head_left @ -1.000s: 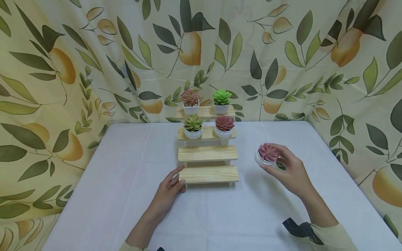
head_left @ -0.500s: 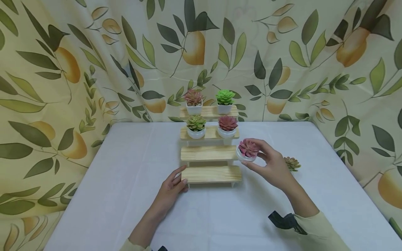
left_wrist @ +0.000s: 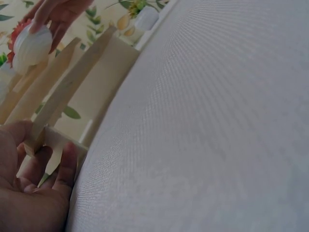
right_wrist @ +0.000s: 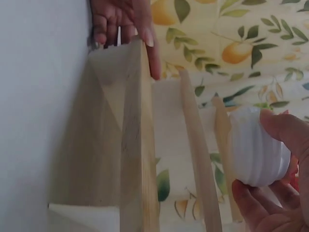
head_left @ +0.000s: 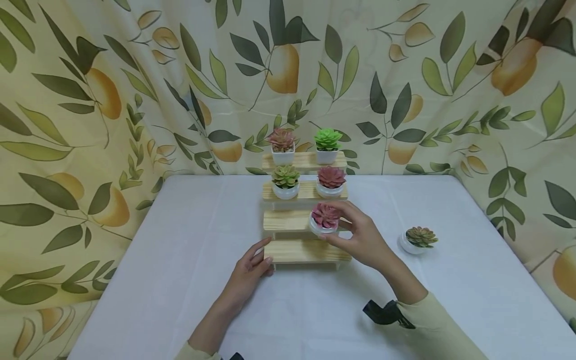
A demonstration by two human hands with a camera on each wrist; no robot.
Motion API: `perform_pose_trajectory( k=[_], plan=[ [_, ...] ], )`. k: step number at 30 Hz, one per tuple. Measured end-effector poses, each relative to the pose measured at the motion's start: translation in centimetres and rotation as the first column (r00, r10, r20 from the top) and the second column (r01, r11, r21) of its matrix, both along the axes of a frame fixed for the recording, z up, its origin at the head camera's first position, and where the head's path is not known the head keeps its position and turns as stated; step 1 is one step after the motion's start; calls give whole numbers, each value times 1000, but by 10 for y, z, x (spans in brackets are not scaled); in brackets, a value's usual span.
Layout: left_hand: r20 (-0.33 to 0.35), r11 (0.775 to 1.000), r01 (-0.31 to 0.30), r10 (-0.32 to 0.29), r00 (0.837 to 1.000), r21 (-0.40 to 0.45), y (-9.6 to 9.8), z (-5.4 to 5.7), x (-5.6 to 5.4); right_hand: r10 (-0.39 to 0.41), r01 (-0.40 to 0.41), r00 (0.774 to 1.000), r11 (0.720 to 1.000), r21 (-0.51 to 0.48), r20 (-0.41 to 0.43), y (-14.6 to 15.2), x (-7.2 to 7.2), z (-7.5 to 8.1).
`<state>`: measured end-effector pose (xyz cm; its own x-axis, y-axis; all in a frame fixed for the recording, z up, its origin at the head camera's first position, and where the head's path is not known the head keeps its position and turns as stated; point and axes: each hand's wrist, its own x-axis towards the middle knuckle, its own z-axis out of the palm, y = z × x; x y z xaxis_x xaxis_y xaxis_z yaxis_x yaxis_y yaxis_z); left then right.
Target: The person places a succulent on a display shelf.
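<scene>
My right hand [head_left: 362, 235] pinches a white round pot with a pink succulent [head_left: 325, 216] by its side, at the right part of the third tier of the wooden step stand [head_left: 292, 250]. In the right wrist view the ribbed white pot [right_wrist: 258, 147] sits between thumb and fingers; whether it touches the tier cannot be told. My left hand [head_left: 247, 272] holds the left end of the lowest tier, its thumb and fingers about the plank's end in the left wrist view. Above stand a green succulent [head_left: 285, 176] and a dark red succulent [head_left: 331, 177] on the second tier.
On the top tier are a reddish succulent [head_left: 282, 141] and a bright green succulent [head_left: 327, 140] in square white pots. A brownish-green succulent [head_left: 420, 237] in a white pot lies tilted on the white table [head_left: 180, 280] at right. A patterned curtain [head_left: 180, 90] hangs behind.
My right hand has carried the pink succulent leftward from beside the stand to over the third tier. The brownish-green succulent has come into view behind it. My left hand keeps its hold.
</scene>
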<state>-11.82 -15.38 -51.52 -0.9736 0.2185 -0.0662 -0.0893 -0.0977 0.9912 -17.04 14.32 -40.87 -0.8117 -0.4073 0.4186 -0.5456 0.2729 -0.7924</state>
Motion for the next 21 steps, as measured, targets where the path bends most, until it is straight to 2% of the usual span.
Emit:
perform_pose_trajectory(
  k=[11,16,21],
  plan=[
    [-6,1000,8,-8,1000,3,-1,2,1,22,-21,999,1000,-19,34,-37,-6,2],
    [-23,1000,15,-15,1000,1,-2,0,-1,42,-41,999,998,-46,21,-52,-10,-5],
    [-5,1000,7,-7,1000,-6,-2,0,-1,26,-26,1000,999,-23,-3,-63,-12,-12]
  ],
)
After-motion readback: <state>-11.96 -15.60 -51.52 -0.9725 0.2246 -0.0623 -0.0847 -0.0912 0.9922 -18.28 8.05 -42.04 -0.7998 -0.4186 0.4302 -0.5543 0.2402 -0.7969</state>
